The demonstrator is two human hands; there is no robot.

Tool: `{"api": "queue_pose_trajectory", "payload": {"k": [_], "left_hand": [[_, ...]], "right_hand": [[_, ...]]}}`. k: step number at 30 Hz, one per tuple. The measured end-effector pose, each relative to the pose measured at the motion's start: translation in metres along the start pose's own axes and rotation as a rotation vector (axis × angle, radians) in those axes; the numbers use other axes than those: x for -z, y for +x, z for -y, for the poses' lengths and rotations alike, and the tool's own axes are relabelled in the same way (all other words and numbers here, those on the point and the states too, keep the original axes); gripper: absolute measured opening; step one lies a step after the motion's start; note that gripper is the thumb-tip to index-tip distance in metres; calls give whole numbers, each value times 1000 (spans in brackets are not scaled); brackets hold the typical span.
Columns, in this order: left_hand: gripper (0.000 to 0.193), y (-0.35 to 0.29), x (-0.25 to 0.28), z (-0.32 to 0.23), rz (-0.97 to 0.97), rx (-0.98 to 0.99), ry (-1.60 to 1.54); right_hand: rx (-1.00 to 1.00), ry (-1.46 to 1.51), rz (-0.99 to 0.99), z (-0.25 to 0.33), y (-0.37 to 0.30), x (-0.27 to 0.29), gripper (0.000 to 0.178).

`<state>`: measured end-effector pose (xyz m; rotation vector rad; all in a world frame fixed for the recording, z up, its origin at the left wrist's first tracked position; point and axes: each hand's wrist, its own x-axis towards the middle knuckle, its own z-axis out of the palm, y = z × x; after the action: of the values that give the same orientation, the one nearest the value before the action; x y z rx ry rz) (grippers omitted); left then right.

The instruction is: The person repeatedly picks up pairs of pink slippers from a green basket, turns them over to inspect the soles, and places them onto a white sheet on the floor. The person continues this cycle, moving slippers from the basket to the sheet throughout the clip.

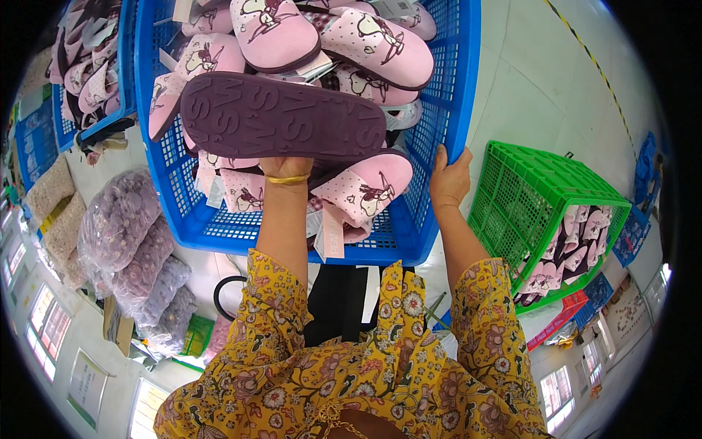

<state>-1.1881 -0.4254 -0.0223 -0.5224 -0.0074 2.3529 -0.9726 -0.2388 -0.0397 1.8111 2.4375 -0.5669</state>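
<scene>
A large blue plastic basket (458, 95) stands in front of me, heaped with pink slippers that carry a cartoon print and paper tags. My left hand (287, 168), with a gold bangle at the wrist, is closed on a slipper (284, 115) whose dark purple sole faces up; most of its fingers are hidden under it. Near that wrist lies a pink slipper (369, 186) with a hanging pale pink tag (333, 233). My right hand (449, 183) grips the basket's right rim, the thumb on top.
To the right, a green crate (530, 194) lies tipped with more pink slippers inside. Another blue basket (110, 121) of slippers stands at the far left. Below it, clear bags of purple floral goods (121, 219) are piled on the floor. Yellow-black tape (592, 58) marks the floor.
</scene>
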Motion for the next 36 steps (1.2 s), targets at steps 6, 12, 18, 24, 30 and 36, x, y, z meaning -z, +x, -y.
{"api": "queue_pose_trajectory", "payload": {"k": [6,12,18,24,30,36], "left_hand": [[36,-1,5,-6,-24,-20,8],[35,-1,3,-7,-21,-1,-8],[35,-2,5,-11,-36,13,-33],[38,1,8,-10,77,28,-44],[42,1,1,-12,57,71,-135],[39,-1,-2,-17,25,14,91]], "right_hand": [[-16,0,24,1,0,0,49],[-10,-7,11,1,0,0,48],[-17,-2,19,2,0,0,48],[-4,-10,10,1,1,-1,48],[-2,1,10,1,1,-1,48],[-3,12,11,3,-1,-4,48]]}}
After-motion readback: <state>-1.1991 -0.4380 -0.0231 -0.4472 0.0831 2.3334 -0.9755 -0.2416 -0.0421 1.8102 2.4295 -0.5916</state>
